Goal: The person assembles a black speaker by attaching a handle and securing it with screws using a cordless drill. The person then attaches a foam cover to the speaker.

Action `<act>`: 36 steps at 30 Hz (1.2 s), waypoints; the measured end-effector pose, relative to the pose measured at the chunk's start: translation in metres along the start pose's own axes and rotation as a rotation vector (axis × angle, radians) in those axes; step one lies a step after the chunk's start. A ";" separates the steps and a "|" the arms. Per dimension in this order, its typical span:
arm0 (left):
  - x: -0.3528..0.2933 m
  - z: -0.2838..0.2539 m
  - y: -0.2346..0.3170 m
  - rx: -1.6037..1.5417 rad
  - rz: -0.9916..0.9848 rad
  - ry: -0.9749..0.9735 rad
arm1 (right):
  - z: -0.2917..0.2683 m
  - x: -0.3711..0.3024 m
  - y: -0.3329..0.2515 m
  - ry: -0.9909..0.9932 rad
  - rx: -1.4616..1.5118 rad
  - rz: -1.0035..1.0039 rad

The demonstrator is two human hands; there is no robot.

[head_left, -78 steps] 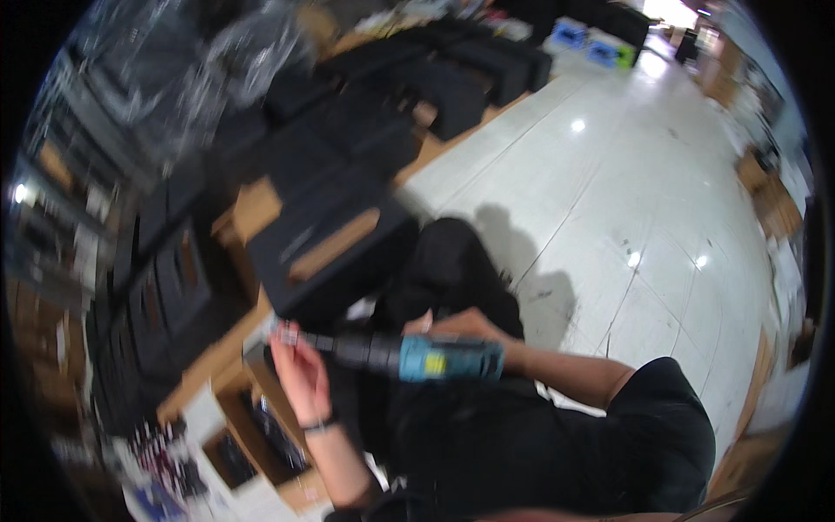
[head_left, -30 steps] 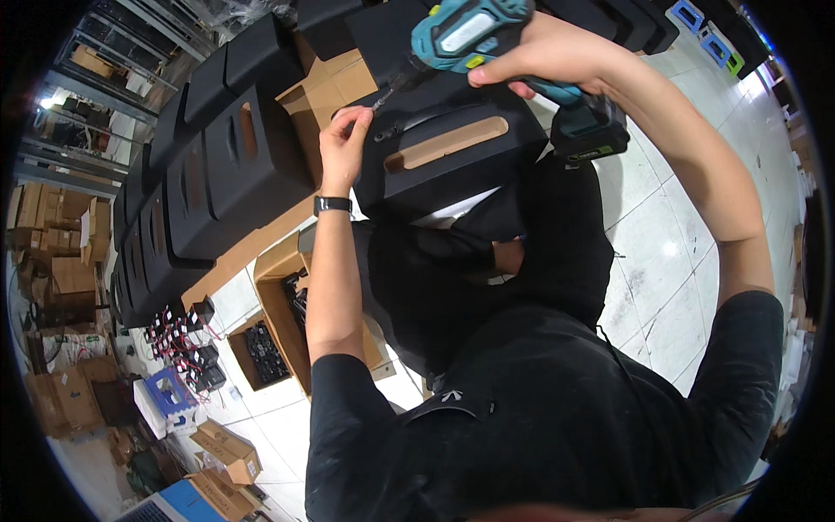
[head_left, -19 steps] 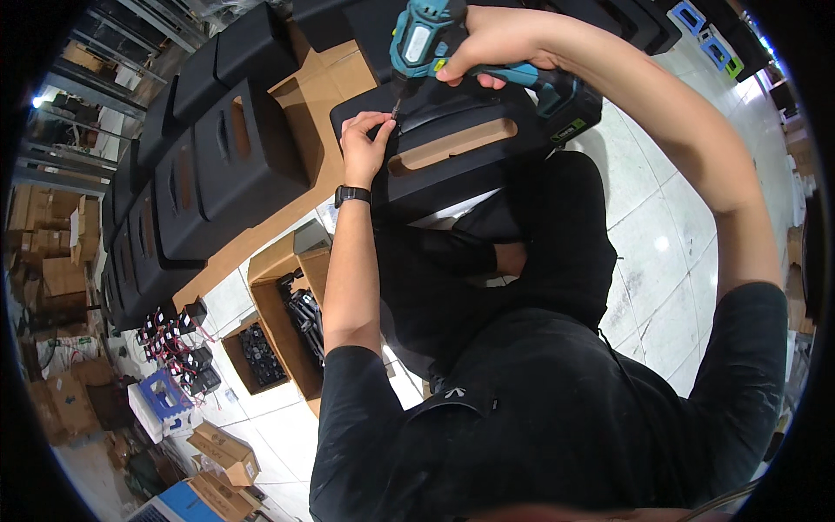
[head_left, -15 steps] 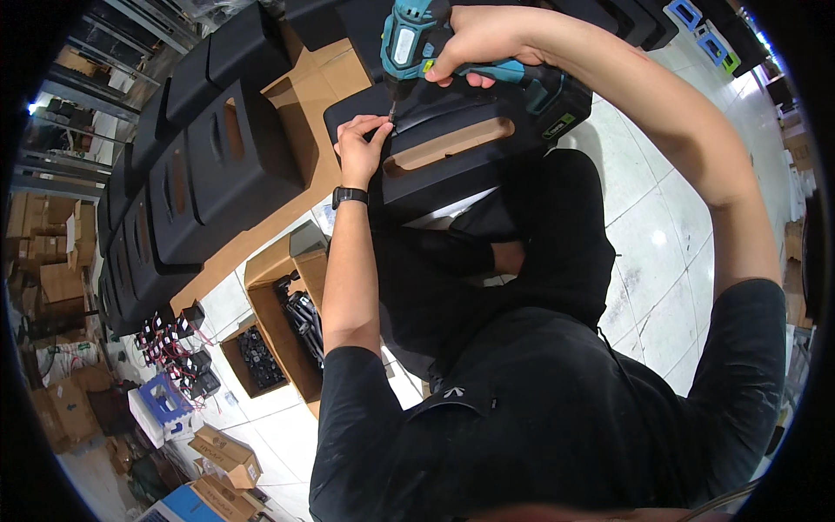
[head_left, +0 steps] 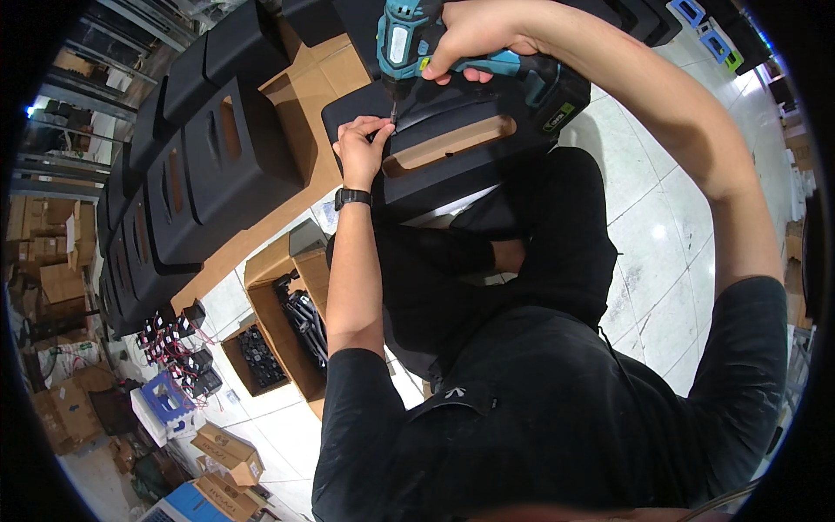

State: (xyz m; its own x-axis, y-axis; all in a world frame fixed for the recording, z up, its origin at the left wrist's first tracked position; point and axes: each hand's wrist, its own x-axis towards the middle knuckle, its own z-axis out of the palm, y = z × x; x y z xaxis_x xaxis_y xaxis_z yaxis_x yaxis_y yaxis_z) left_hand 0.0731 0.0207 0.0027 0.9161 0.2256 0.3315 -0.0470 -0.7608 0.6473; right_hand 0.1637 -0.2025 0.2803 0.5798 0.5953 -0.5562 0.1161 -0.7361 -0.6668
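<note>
A teal and black cordless drill (head_left: 407,36) is gripped in my right hand (head_left: 470,35), its bit pointing down toward my left hand. The fingers of my left hand (head_left: 357,143) are pinched together at the bit's tip, low on a black moulded case (head_left: 457,181). Whatever small piece they hold is too hidden to name. A long slot with a light brown inside runs along the case, just right of my left hand. The drill's battery (head_left: 561,104) hangs over the case's right end.
More black cases (head_left: 235,143) stand in a row on cardboard at the left. Beside my left arm are a cardboard box (head_left: 283,300) of black parts and a smaller box (head_left: 254,361). Wired black blocks (head_left: 178,344) and a blue crate (head_left: 163,396) sit lower left.
The drill and my right hand have shifted slightly left. My left hand keeps its pinch at the bit's tip.
</note>
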 end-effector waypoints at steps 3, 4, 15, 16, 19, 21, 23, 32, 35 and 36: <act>0.000 0.001 0.001 0.000 0.013 0.004 | -0.005 0.006 -0.001 -0.040 -0.035 0.014; 0.000 0.001 0.001 -0.001 0.017 0.007 | -0.007 0.008 -0.002 -0.054 -0.057 0.015; -0.003 0.006 -0.012 -0.103 0.102 0.063 | 0.001 0.028 -0.029 -0.102 -0.212 0.048; -0.002 0.007 -0.011 -0.130 0.105 0.059 | 0.000 0.028 -0.030 -0.102 -0.208 0.060; -0.008 -0.001 -0.004 -0.087 0.103 0.057 | 0.002 0.037 -0.033 -0.121 -0.180 0.081; -0.009 -0.002 -0.001 -0.030 0.091 0.083 | 0.004 0.039 -0.037 -0.132 -0.192 0.086; -0.009 0.000 0.005 0.030 0.066 0.099 | 0.004 0.037 -0.042 -0.136 -0.240 0.087; -0.001 -0.010 -0.006 0.105 -0.079 0.009 | 0.013 0.049 -0.058 -0.201 -0.321 0.086; 0.003 0.001 0.000 0.063 -0.046 -0.005 | 0.012 0.042 -0.060 -0.176 -0.363 0.122; 0.003 0.000 0.000 0.064 -0.055 -0.014 | 0.013 0.044 -0.061 -0.176 -0.366 0.116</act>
State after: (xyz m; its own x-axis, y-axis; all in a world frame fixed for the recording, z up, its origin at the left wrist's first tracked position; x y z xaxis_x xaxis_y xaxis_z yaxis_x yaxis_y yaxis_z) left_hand 0.0755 0.0213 0.0037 0.9220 0.2601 0.2868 0.0290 -0.7850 0.6189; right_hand 0.1719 -0.1274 0.2900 0.4631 0.5241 -0.7147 0.3550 -0.8486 -0.3922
